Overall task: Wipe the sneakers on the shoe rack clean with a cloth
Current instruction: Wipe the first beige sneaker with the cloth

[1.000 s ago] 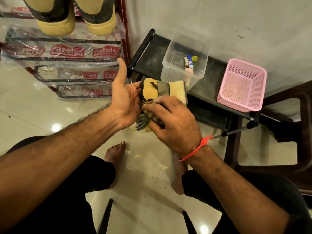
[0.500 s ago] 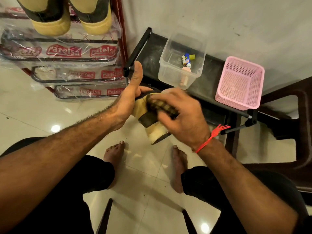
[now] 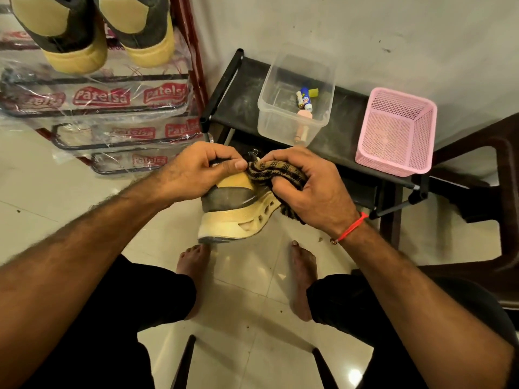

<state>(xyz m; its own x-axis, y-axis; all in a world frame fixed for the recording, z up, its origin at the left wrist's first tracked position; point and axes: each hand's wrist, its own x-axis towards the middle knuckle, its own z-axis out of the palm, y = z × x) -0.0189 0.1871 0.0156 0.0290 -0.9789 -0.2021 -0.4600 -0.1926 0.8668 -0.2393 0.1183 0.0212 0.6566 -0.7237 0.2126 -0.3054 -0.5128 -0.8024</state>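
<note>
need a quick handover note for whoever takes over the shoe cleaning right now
Left hand grips the yellow and grey sneaker by its upper, held in the air above the floor.
Right hand holds the striped cloth bunched against the sneaker's side.
Two matching sneakers sit on the shoe rack, top tier.
Done: one sneaker is off the rack and under the cloth.
Left: finish it, put it back, wipe the others.

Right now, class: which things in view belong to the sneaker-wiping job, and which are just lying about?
In the job:
left hand gripping the sneaker
right hand gripping the checked cloth
two sneakers on the shoe rack

Lying about:
clear tub of small items
pink basket
</note>
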